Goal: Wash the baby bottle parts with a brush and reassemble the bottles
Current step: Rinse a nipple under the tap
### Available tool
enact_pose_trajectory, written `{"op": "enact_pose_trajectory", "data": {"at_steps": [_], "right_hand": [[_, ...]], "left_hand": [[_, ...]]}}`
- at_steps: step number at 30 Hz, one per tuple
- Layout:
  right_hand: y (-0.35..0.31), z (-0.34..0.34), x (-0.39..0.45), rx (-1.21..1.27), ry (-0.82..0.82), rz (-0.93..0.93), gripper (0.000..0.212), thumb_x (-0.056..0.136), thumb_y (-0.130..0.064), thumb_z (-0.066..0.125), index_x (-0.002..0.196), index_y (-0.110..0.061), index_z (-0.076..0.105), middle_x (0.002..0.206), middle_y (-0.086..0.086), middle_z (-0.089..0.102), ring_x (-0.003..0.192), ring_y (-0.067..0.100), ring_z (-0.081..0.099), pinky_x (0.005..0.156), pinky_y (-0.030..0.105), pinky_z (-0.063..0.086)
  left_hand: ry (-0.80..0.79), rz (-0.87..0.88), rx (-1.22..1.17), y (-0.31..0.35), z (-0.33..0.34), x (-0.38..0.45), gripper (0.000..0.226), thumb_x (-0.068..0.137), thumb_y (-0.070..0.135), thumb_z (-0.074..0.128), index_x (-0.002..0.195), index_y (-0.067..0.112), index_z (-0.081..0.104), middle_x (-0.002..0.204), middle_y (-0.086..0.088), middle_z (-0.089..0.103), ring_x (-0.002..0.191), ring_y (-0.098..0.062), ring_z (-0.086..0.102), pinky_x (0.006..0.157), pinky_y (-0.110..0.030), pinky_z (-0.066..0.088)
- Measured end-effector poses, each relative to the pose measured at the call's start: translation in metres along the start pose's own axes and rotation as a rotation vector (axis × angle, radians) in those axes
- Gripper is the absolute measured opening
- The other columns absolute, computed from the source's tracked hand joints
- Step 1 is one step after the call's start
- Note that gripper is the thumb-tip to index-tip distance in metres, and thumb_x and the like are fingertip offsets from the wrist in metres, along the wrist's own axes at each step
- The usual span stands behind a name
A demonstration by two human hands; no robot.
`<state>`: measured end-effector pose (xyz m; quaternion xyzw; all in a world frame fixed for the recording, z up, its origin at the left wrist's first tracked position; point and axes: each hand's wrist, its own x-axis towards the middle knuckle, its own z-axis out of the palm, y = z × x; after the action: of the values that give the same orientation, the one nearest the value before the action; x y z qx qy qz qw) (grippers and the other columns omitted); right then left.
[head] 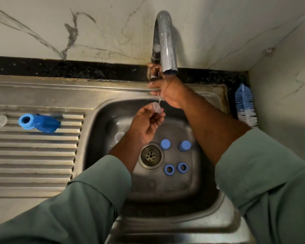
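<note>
Steel sink [99, 110] first: we are mid-rinse. Our right hand [167, 90] reaches the tap [164, 43] handle, fingers' grip unclear. Our left hand [148, 122] has fingers pinched on a clear teat [156, 107] under the trickle. Next, we judge, the brush [246, 106] at far right.
</note>
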<state>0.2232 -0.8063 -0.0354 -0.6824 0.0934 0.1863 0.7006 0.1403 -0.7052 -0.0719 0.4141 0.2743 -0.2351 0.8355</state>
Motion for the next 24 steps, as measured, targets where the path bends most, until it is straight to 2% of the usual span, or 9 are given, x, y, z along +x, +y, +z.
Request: {"op": "enact_pose_trajectory", "data": {"at_steps": [4, 7, 8, 12, 14, 16, 19, 22, 24], "right_hand": [[0.004, -0.014, -0.028, 0.161, -0.120, 0.027, 0.047, 0.085, -0.004, 0.060, 0.123, -0.030, 0.053, 0.122, -0.003, 0.057, 0.093, 0.018, 0.062, 0.073, 0.032, 0.052], [0.002, -0.019, -0.053, 0.114, 0.084, -0.001, 0.035, 0.091, -0.012, 0.057, 0.123, -0.028, 0.058, 0.125, -0.005, 0.059, 0.090, 0.016, 0.063, 0.072, 0.030, 0.052], [0.006, -0.022, -0.064, 0.089, 0.187, 0.010, 0.026, 0.093, -0.014, 0.056, 0.116, -0.027, 0.061, 0.114, -0.003, 0.063, 0.086, 0.016, 0.062, 0.074, 0.031, 0.052], [0.055, -0.054, -0.118, -0.246, 0.378, -0.072, 0.012, 0.090, 0.000, 0.057, 0.093, -0.005, 0.067, 0.086, 0.015, 0.061, 0.064, 0.008, 0.058, 0.060, 0.020, 0.046], [0.078, -0.073, -0.140, -0.523, 0.376, -0.091, 0.011, 0.087, 0.003, 0.059, 0.087, 0.005, 0.070, 0.089, 0.022, 0.067, 0.080, 0.018, 0.066, 0.076, 0.023, 0.048], [0.094, -0.090, -0.173, -0.783, 0.415, -0.007, 0.026, 0.092, -0.017, 0.051, 0.081, -0.003, 0.071, 0.094, 0.023, 0.068, 0.087, 0.027, 0.063, 0.085, 0.034, 0.047], [0.107, -0.116, -0.213, -0.797, 0.666, -0.065, 0.023, 0.088, -0.014, 0.052, 0.085, 0.000, 0.071, 0.096, 0.026, 0.066, 0.092, 0.037, 0.063, 0.087, 0.043, 0.047], [0.122, -0.130, -0.249, -0.870, 0.896, -0.049, 0.017, 0.084, -0.005, 0.060, 0.098, 0.000, 0.070, 0.102, 0.025, 0.065, 0.096, 0.041, 0.060, 0.087, 0.046, 0.048], [0.130, -0.135, -0.267, -1.006, 0.962, 0.045, 0.024, 0.085, -0.009, 0.061, 0.108, -0.002, 0.065, 0.108, 0.024, 0.061, 0.098, 0.044, 0.056, 0.087, 0.046, 0.044]], "left_hand": [[0.065, 0.429, 0.627, 0.017, 0.002, -0.013, 0.030, 0.096, -0.003, 0.046, 0.077, 0.015, 0.060, 0.074, -0.004, 0.061, 0.064, -0.012, 0.059, 0.061, -0.028, 0.052], [0.064, 0.908, 1.309, 0.024, 0.000, -0.023, 0.026, 0.091, 0.005, 0.054, 0.100, 0.021, 0.072, 0.102, 0.005, 0.068, 0.093, -0.012, 0.063, 0.088, -0.030, 0.051], [0.025, 0.925, 1.422, 0.021, -0.003, -0.027, 0.028, 0.093, 0.005, 0.053, 0.112, 0.016, 0.069, 0.113, 0.004, 0.065, 0.102, -0.013, 0.060, 0.093, -0.029, 0.047], [0.002, 0.420, 2.031, -0.015, -0.033, -0.033, 0.038, 0.096, 0.005, 0.048, 0.132, 0.017, 0.055, 0.133, -0.010, 0.056, 0.119, -0.027, 0.055, 0.100, -0.036, 0.045], [0.006, 0.413, 2.032, -0.024, -0.035, -0.038, 0.039, 0.095, 0.011, 0.053, 0.132, 0.022, 0.055, 0.133, -0.007, 0.057, 0.119, -0.026, 0.056, 0.102, -0.037, 0.045], [-0.016, 0.532, 1.853, -0.031, -0.021, -0.056, 0.030, 0.098, 0.028, 0.049, 0.124, 0.026, 0.062, 0.123, -0.007, 0.064, 0.109, -0.026, 0.061, 0.095, -0.037, 0.048], [-0.080, 0.747, 1.603, -0.033, 0.020, -0.083, 0.029, 0.100, 0.042, 0.047, 0.113, 0.025, 0.067, 0.105, -0.007, 0.070, 0.094, -0.027, 0.064, 0.084, -0.038, 0.052], [-0.081, 0.654, 1.538, -0.035, 0.049, -0.087, 0.027, 0.094, 0.045, 0.059, 0.081, 0.022, 0.065, 0.078, -0.005, 0.067, 0.074, -0.026, 0.063, 0.069, -0.032, 0.050], [-0.123, 0.485, 1.286, -0.042, 0.058, -0.087, 0.027, 0.090, 0.037, 0.067, 0.072, 0.018, 0.062, 0.065, -0.005, 0.064, 0.059, -0.026, 0.059, 0.058, -0.033, 0.050]]}}
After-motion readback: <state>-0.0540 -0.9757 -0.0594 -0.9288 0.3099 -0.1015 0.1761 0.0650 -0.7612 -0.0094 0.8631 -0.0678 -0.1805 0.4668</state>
